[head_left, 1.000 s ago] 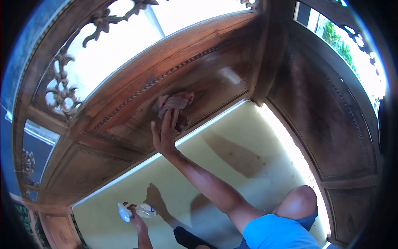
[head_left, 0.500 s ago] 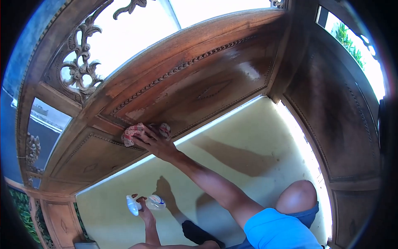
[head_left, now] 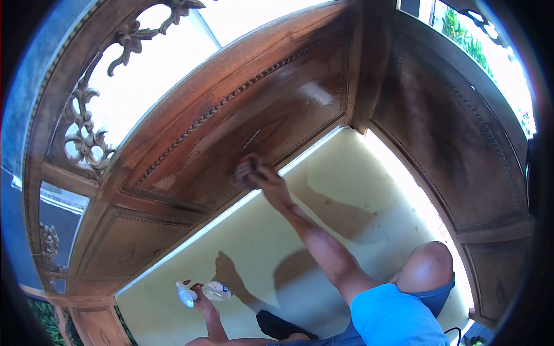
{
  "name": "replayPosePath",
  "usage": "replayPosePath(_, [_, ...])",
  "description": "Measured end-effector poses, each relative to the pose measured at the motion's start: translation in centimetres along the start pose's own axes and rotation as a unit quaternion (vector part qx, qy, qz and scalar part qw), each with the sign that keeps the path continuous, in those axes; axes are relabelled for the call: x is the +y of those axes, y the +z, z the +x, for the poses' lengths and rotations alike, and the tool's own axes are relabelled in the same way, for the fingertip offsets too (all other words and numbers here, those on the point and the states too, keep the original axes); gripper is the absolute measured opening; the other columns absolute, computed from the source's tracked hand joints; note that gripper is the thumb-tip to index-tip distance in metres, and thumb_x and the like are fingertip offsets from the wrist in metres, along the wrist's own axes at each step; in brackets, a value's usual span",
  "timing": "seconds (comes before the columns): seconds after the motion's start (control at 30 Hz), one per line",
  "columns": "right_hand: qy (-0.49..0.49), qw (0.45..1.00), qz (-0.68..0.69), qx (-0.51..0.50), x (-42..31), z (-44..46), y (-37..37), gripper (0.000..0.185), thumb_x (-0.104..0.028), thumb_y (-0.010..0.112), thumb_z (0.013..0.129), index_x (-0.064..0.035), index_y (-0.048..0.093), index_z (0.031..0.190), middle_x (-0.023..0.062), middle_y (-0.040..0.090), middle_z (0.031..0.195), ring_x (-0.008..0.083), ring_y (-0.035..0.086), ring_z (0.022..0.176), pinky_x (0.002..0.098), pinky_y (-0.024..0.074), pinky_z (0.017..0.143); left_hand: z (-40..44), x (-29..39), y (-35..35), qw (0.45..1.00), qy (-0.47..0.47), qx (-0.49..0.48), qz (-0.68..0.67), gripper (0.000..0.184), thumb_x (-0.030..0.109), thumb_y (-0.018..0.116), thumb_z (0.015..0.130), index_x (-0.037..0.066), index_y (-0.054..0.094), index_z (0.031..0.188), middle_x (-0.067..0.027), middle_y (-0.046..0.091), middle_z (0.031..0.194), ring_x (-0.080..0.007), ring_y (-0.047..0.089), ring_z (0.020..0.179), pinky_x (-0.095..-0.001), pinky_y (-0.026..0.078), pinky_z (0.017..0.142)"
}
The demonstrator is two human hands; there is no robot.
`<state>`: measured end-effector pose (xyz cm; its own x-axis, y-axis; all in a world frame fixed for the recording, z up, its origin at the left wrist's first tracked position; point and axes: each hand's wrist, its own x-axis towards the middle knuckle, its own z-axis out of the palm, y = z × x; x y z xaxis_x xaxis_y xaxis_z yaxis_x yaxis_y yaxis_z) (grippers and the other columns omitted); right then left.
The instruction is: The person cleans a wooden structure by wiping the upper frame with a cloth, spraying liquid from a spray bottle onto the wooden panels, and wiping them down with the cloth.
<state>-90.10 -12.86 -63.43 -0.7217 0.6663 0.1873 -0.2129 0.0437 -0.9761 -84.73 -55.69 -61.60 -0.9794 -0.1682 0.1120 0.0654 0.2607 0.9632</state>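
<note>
My right hand (head_left: 269,180) is closed on a crumpled cloth (head_left: 247,171), which it presses against the carved wooden panel (head_left: 196,164). Motion blurs both the cloth and the fingertips. Below, to the left, my left hand (head_left: 203,301) grips a spray bottle (head_left: 217,291) by its neck, over the pale flat surface. The bottle has a clear body and a white spray head, and it lies roughly sideways in the hand. Beaded trim runs along the panel, and a glossy patch shows toward its right end.
A second wooden panel (head_left: 444,144) meets the first at a corner on the right. Openwork carving (head_left: 86,132) stands at the upper left. My bent knee (head_left: 427,265) and a dark sock (head_left: 283,326) rest on the pale surface (head_left: 346,190).
My right hand has slid the cloth rightward along the panel from its lower left part toward the middle. The left hand keeps hold of the spray bottle. The view has shifted a little.
</note>
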Motion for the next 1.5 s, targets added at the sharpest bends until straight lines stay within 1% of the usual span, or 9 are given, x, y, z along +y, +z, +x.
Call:
replayPosePath(0.1, [-0.111,0.952,-0.246,0.143,4.2,1.4,-5.6,0.054,0.001,0.061,0.091,-0.007,0.056,0.144,0.0175,0.054,0.146,0.0353,0.052,0.131,0.0409,0.0439,0.111,0.7,-0.8,-0.3,1.0,0.006,0.001,0.029,0.041,-0.002,0.052,0.096,0.011,0.049,0.135,-0.0043,0.061,0.089,-0.0166,0.057,0.088,-0.0364,0.046,0.087])
replayPosePath(0.27, [-0.059,0.866,-0.14,0.476,3.3,9.3,-14.7,0.052,-0.015,0.061,0.097,-0.0069,0.052,0.148,0.0224,0.061,0.131,0.0397,0.058,0.122,0.0464,0.0422,0.111,1.3,-1.4,0.0,0.999,0.006,-0.002,0.047,0.041,-0.001,0.051,0.096,0.011,0.048,0.135,-0.0037,0.056,0.088,-0.0158,0.054,0.085,-0.0354,0.045,0.085])
replayPosePath(0.37, [-0.121,0.851,-0.094,0.502,4.9,14.9,-22.0,0.056,-0.005,0.064,0.093,-0.007,0.051,0.147,0.0116,0.06,0.139,0.0252,0.053,0.131,0.0354,0.0412,0.11,1.3,-0.3,1.0,0.997,0.018,0.005,0.071,0.04,-0.001,0.05,0.095,0.011,0.048,0.134,-0.003,0.055,0.087,-0.0153,0.053,0.082,-0.0349,0.045,0.083])
replayPosePath(0.6, [-0.171,0.862,-0.18,0.442,3.7,14.4,-20.0,0.064,-0.018,0.066,0.095,-0.0094,0.044,0.154,0.0206,0.056,0.144,0.0357,0.063,0.119,0.0387,0.0508,0.099,1.2,-0.7,1.4,0.997,0.014,0.003,0.079,0.04,0.0,0.051,0.095,0.011,0.049,0.133,-0.0022,0.053,0.085,-0.0141,0.052,0.081,-0.0334,0.044,0.081])
replayPosePath(0.8, [-0.032,0.913,-0.056,0.403,2.7,9.4,-12.7,0.045,-0.018,0.061,0.099,-0.0063,0.059,0.142,0.0202,0.072,0.12,0.0286,0.071,0.097,0.0394,0.0541,0.087,0.9,-0.8,1.0,0.996,0.032,0.005,0.078,0.035,0.003,0.051,0.096,0.01,0.05,0.131,-0.0028,0.054,0.086,-0.0144,0.052,0.082,-0.0338,0.045,0.081])
replayPosePath(1.1, [-0.028,0.935,-0.071,0.346,1.5,2.8,1.0,0.06,-0.018,0.055,0.104,0.0027,0.033,0.155,0.0317,0.033,0.159,0.0443,0.026,0.152,0.0442,0.027,0.123,0.6,-1.5,-0.2,0.997,0.009,0.023,0.078,0.033,0.008,0.049,0.101,0.012,0.05,0.133,-0.0032,0.055,0.087,-0.0148,0.055,0.085,-0.0342,0.046,0.084])
replayPosePath(1.27, [0.003,0.962,-0.011,0.272,0.5,-1.2,7.7,0.064,-0.016,0.058,0.104,0.0042,0.027,0.156,0.0349,0.024,0.162,0.0447,0.029,0.151,0.0421,0.0319,0.119,0.4,-1.7,-0.5,0.998,0.01,0.022,0.066,0.034,0.006,0.052,0.101,0.01,0.05,0.134,-0.0037,0.057,0.089,-0.0152,0.055,0.085,-0.0343,0.046,0.085])
replayPosePath(1.37, [0.02,0.975,-0.026,0.22,2.1,-3.6,12.2,0.067,-0.018,0.06,0.105,0.0023,0.023,0.158,0.0281,0.025,0.164,0.0221,0.054,0.107,0.0307,0.0512,0.088,0.0,-1.4,0.5,0.998,0.012,0.029,0.046,0.035,0.002,0.053,0.1,0.008,0.049,0.134,-0.0043,0.058,0.09,-0.0157,0.055,0.085,-0.0343,0.046,0.085])
replayPosePath(1.5, [-0.002,0.98,-0.052,0.19,0.8,-8.2,19.2,0.061,-0.015,0.062,0.104,0.0023,0.029,0.153,0.0268,0.029,0.161,0.0249,0.049,0.133,0.0301,0.0487,0.1,0.2,-2.3,-1.0,0.999,0.021,0.038,0.02,0.04,-0.006,0.053,0.097,0.006,0.048,0.135,-0.0044,0.058,0.097,-0.0152,0.057,0.085,-0.0339,0.047,0.086])
